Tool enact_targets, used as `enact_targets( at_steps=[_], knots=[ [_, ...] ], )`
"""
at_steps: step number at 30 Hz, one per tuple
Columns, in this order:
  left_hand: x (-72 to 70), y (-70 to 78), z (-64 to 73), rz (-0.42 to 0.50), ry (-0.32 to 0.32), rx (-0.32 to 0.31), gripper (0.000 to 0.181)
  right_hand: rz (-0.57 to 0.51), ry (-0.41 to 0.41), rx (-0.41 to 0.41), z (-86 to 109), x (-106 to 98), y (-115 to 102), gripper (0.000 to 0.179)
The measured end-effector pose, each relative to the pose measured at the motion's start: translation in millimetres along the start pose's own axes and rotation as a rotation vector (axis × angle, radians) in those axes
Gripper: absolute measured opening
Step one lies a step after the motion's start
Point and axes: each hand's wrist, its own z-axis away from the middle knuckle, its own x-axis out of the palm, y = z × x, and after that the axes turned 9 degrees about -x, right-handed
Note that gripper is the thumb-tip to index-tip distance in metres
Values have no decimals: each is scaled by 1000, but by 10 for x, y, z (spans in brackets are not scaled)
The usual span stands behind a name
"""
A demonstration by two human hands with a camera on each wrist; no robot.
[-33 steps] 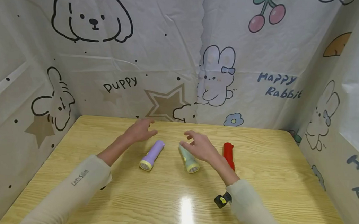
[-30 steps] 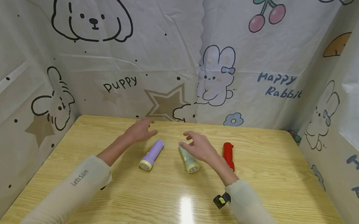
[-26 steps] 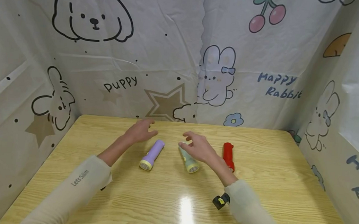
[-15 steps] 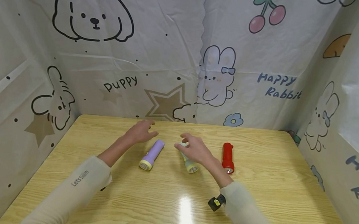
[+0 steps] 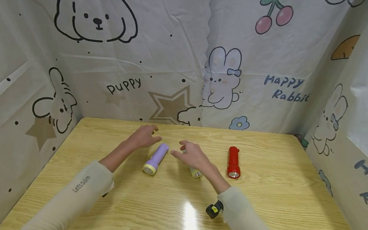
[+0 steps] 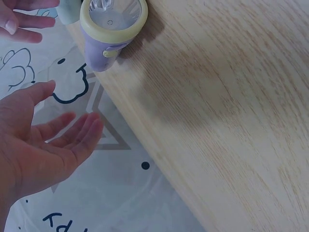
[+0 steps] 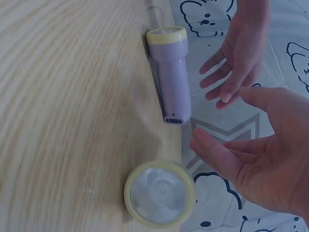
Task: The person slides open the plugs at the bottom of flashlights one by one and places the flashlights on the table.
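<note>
A purple flashlight (image 5: pixel 156 158) with a yellow rim lies on the table between my two hands. My left hand (image 5: pixel 142 136), fingers loosely spread, hovers to its upper left and holds nothing. My right hand (image 5: pixel 193 155) is above a pale green flashlight (image 5: pixel 196 173), covering most of it in the head view; its lens end shows below the hand. In the right wrist view, my right hand's relaxed fingers are apart from the purple flashlight (image 7: pixel 173 77). Farther right lies a red flashlight (image 5: pixel 233 162), lens toward me, with neither hand near it.
The wooden table (image 5: pixel 152 205) has a glare streak near its front. Patterned cloth (image 5: pixel 173 32) hangs behind the table and along both sides. A black device (image 5: pixel 213 209) is worn at my right wrist.
My right hand has drifted left and slightly nearer, hiding more of the green flashlight and uncovering the red one's lens. My left hand stays almost still. The flashlights have not moved.
</note>
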Motion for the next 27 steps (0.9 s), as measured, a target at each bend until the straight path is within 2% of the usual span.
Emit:
enact_targets(
  at_steps=[5,14,21,27],
  knots=[
    [12,-1,12,11,4,14,50,-23,-8,0,-36,73,6,66],
    [17,-12,13,28,-20,-20,50,-25,-3,17,-89,169,5,62],
    [67,-18,24,26,-46,-27,49,-106,-19,47,-78,222,-51,62],
    [84,-25,67,36,-66,-43,51,-94,0,56,-95,266,-80,61]
  ],
)
